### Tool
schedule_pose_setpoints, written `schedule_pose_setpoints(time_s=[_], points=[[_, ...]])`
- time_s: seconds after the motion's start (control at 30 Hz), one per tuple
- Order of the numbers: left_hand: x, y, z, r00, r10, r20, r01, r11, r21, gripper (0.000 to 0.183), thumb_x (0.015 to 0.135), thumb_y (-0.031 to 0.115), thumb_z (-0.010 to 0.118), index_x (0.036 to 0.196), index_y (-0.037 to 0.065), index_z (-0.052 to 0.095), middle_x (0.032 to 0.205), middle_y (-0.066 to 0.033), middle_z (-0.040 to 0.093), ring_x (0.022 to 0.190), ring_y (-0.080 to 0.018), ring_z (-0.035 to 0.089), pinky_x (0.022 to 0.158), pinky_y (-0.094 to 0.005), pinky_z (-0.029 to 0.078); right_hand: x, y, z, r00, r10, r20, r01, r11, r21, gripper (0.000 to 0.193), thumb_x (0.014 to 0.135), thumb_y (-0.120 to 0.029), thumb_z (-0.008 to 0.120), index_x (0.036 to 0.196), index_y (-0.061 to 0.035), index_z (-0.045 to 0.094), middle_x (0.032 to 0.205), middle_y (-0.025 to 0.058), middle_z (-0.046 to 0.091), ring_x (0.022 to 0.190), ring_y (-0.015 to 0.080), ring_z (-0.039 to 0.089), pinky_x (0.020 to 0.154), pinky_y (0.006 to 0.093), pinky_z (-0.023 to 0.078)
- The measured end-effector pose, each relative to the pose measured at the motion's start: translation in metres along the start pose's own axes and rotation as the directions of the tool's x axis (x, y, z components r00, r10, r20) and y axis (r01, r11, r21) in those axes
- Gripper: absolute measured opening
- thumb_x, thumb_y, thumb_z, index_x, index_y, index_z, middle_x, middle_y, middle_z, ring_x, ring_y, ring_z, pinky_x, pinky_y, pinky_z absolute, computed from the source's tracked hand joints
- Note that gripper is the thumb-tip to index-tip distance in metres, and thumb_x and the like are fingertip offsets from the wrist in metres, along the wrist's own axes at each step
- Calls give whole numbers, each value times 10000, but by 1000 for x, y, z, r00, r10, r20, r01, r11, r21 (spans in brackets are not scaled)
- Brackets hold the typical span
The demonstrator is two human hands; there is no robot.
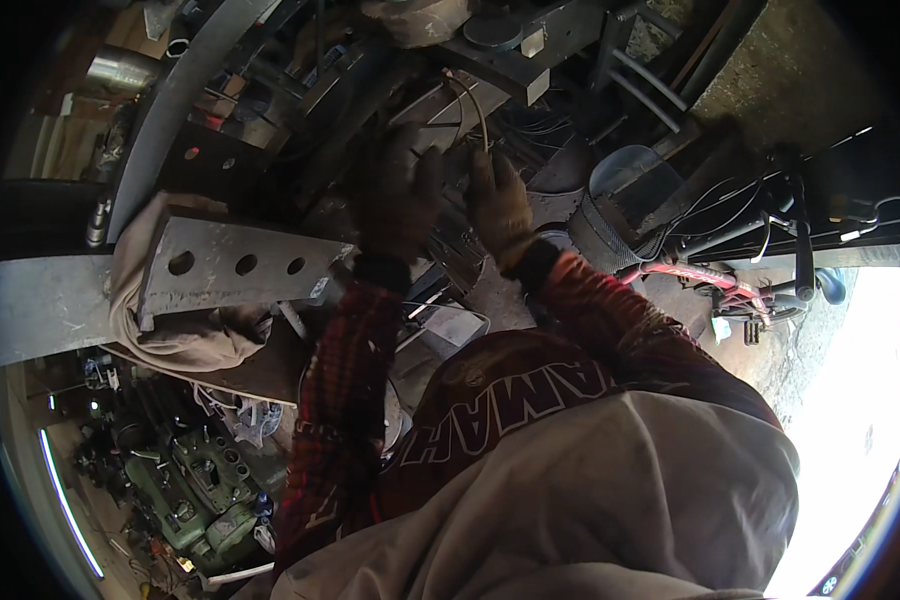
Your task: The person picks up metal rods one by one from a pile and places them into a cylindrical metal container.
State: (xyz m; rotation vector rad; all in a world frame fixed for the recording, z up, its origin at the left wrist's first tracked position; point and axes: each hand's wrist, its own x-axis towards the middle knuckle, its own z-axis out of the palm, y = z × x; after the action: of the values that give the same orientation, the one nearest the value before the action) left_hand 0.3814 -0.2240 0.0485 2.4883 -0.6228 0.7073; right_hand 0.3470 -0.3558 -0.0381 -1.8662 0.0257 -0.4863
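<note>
My right hand, in a brownish work glove, is closed around the lower end of a thin, curved tan rod or hose. This piece arches up and left to a small reddish tip. My left hand, gloved too, is left of the right one in deep shadow. Its thumb points up, but the other fingers are too dark to make out, as is anything they may hold. Beyond both hands lies a dark metal piece with a flat grey face.
A thick steel plate with three holes rests on cloth at the left. A round mesh-sided bin stands right of my right hand, with loose cables and a red bicycle beyond. A green machine is at lower left.
</note>
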Motion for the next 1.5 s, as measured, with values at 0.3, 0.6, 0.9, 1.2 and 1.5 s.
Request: schedule_pose_setpoints(time_s=[0.3,0.6,0.9,1.2,1.5], points=[[-44,30,-68,880,-303,366,322,947,9,317,952,181,658,1252,80,671,1172,-176,695,1081,-358,668,954,-427,522,-41,-66,-55,853,-294,431,335,942,-22,529,878,-251,747,1346,-80,568,1149,198,663,984,382,701,838,454,583],[-10,39,-71,889,293,351,-402,867,295,411,892,235,726,1275,106,648,1177,-165,673,1076,-322,661,949,-449,517,3,-61,-86,788,-47,614,83,996,-31,464,1003,-446,606,1227,-43,657,879,130,707,786,242,713,702,359,572],[-45,105,4,787,-210,581,251,968,10,737,913,301,703,1516,70,348,1207,-188,664,1088,-411,653,878,-538,532,24,6,-79,817,330,473,-462,865,195,313,1046,-255,529,1226,-7,594,932,107,683,651,170,681,581,328,542],[-51,111,11,655,-308,690,269,948,168,730,978,237,608,1570,66,217,1106,-183,692,953,-408,686,828,-541,541,6,30,-84,881,-232,411,366,886,-284,347,886,-47,616,1224,2,553,1118,179,650,1129,354,614,956,420,518],[-58,114,24,678,-250,691,236,965,118,711,982,237,592,1550,-4,239,1050,-205,686,928,-391,691,770,-517,556,11,46,-93,868,-295,400,402,890,-214,277,887,-78,592,1154,-8,612,1030,220,651,976,432,628,851,490,515]])
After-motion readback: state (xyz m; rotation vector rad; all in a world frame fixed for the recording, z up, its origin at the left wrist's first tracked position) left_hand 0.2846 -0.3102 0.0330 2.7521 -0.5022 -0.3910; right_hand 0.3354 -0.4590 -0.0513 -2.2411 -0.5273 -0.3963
